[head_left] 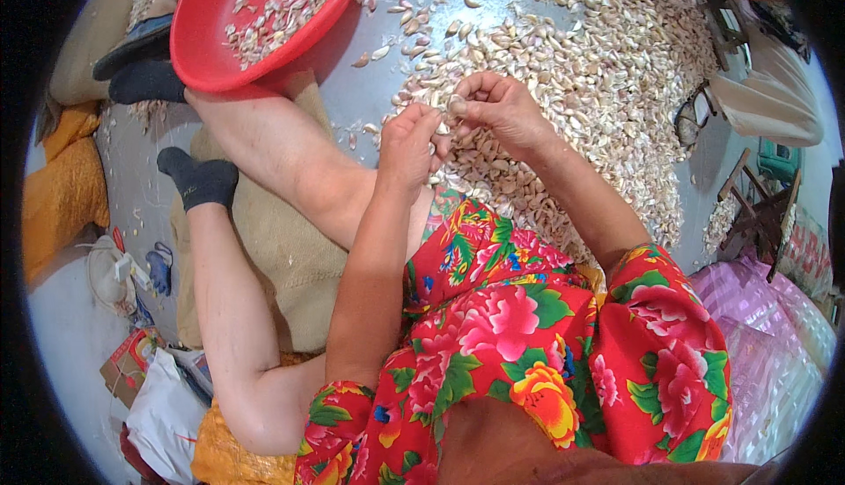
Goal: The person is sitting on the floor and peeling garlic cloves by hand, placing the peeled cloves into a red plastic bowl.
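The heap of garlic cloves (607,71) spreads beneath, beyond and to the right of the right hand (497,113), which is the nearer one to its bulk. The red basin (207,23) sits beyond and to the left of the left hand (407,143), the closer hand to it. The left hand's fingers are curled closed around a pale clove (442,128), just left of and below the right fingertips. Right thumb and forefinger pinch together; whether anything lies between them, I cannot tell, nor the clove's long axis.
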Demonstrator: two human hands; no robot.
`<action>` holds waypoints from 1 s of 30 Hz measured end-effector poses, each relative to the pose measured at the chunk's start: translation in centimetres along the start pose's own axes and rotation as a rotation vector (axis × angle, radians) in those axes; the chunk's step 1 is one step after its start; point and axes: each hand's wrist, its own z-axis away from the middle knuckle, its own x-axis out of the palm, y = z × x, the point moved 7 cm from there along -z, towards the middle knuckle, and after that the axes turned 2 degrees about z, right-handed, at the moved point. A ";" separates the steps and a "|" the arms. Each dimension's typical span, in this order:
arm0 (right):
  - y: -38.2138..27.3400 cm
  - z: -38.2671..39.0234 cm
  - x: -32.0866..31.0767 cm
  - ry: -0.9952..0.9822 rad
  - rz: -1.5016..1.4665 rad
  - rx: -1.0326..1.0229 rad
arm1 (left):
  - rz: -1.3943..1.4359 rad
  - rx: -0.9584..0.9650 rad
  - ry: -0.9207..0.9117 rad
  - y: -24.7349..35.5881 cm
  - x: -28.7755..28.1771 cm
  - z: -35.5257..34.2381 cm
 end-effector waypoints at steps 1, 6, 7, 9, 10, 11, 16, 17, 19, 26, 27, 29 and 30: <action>-0.1 0.1 0.2 0.020 -0.011 -0.005 | -0.024 -0.019 0.003 0.1 0.1 0.1; -0.4 0.3 0.7 0.024 0.011 -0.066 | 0.019 -0.008 -0.089 -0.1 0.4 0.0; -0.3 0.4 0.7 0.043 0.017 -0.073 | 0.036 0.002 -0.105 -0.1 0.6 0.1; -0.2 0.5 1.0 0.079 0.029 -0.088 | 0.069 0.026 -0.135 0.1 0.9 0.2; -0.3 0.6 1.2 0.106 0.052 -0.110 | 0.064 0.019 -0.148 -0.1 0.8 0.1; -0.3 0.6 1.1 0.129 0.083 -0.108 | 0.060 0.012 -0.161 -0.5 0.5 -0.1; -0.3 0.8 1.6 0.163 0.197 -0.117 | 0.115 -0.019 -0.137 -1.0 0.6 0.0; -0.3 0.7 1.7 0.141 0.203 -0.122 | 0.135 -0.015 -0.136 -0.9 0.4 0.0; -0.5 0.5 1.7 0.098 0.216 -0.128 | 0.174 -0.020 -0.168 -0.9 0.3 0.1; -1.4 0.7 2.3 -0.064 0.111 -0.118 | 0.275 -0.093 -0.220 -0.4 1.0 1.3; -1.4 0.7 2.3 -0.077 0.104 -0.120 | 0.297 -0.108 -0.233 -0.4 1.0 1.3; -1.6 0.7 2.3 -0.096 0.080 -0.114 | 0.294 -0.130 -0.230 -0.5 1.0 1.3; -1.5 0.8 2.4 -0.102 0.061 -0.105 | 0.292 -0.142 -0.226 -0.5 0.9 1.3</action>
